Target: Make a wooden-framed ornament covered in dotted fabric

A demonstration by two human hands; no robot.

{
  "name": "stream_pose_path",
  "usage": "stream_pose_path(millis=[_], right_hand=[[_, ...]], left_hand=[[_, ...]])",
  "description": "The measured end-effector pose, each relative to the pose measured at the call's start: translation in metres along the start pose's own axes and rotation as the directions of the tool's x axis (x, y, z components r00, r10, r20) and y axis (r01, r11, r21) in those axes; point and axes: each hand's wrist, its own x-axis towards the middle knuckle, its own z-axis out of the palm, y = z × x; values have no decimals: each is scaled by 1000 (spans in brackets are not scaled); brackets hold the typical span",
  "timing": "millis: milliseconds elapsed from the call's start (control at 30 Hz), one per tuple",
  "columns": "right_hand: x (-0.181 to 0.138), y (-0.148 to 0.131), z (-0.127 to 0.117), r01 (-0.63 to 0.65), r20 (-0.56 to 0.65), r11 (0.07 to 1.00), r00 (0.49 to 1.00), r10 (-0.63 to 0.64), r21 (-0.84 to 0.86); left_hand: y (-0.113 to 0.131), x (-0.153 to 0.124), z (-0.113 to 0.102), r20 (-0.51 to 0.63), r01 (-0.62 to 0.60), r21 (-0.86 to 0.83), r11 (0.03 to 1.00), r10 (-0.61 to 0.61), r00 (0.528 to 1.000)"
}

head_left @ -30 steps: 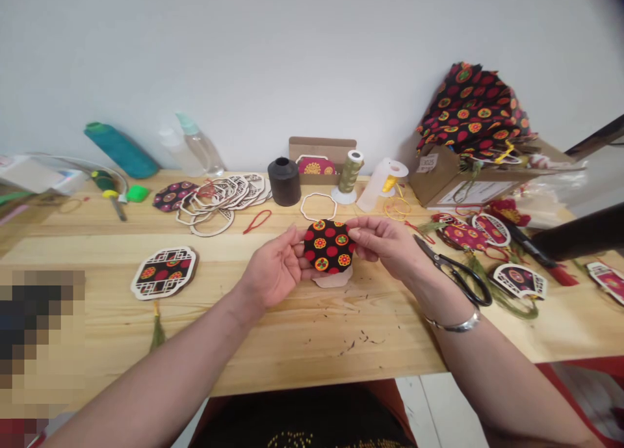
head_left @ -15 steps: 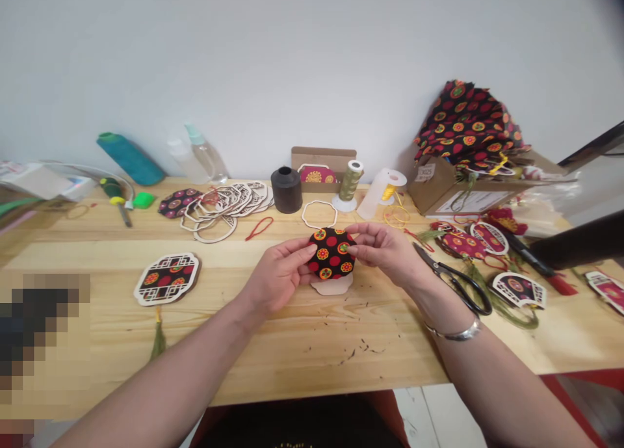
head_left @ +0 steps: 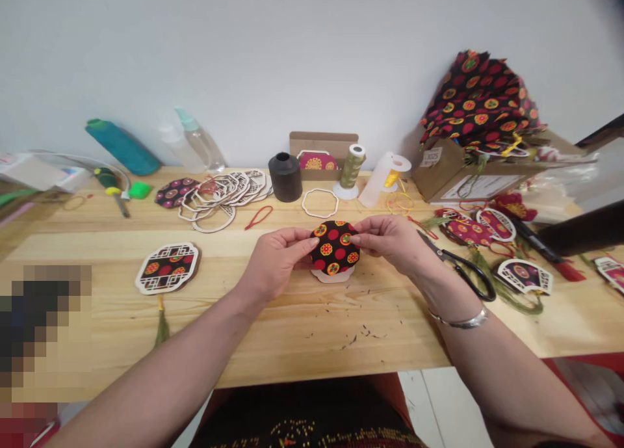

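Pale wooden table (head_left: pixel 273 350): flowered black disc (head_left: pixel 335 248), round and cloth-faced, pinched from both sides

Grey-white wall (head_left: pixel 244 58) rises behind the tabletop. In front of the wearer, roughly midway between the two forearms, the disc is held up with its patterned side in view. The bare left hand (head_left: pixel 275 259) is closed on its left edge — thumb on the pattern, fingers tucked behind. The bare right hand (head_left: pixel 390 243) pinches the opposite edge, a little higher, thumb also on the front. Neither hand is clearly nearer; the disc sits squarely between their fingertips.

What handling turns on, I judge, is how the disc lies over the cream plate with a scalloped edge (head_left: pixel 333 277). Only the plate's lower rim shows, on the wearer's side; the disc hides the rest, so I cannot tell whether the two touch or whether the hidden fingers also carry the plate. The disc looks nearly round, with no clear long axis — so turning it may matter less than centring it.

Beyond the disc, towards the wall, a thin white scalloped ring (head_left: pixel 303 203) lies flat, apart from both hands. Black-handled steel scissors (head_left: pixel 442 253) rest just beside the right wrist.
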Motion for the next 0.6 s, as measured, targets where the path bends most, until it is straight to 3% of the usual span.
stream_pose_path(millis=[300, 600], right_hand=[[0, 0, -2, -67, -18, 995, 998, 65, -73], [3, 11, -2, -113, 14, 976, 993, 117, -186]], left_hand=[[3, -2, -2, -41, 54, 251, 966, -45, 998], [12, -3, 2, -81, 220, 371, 902, -205, 975]])
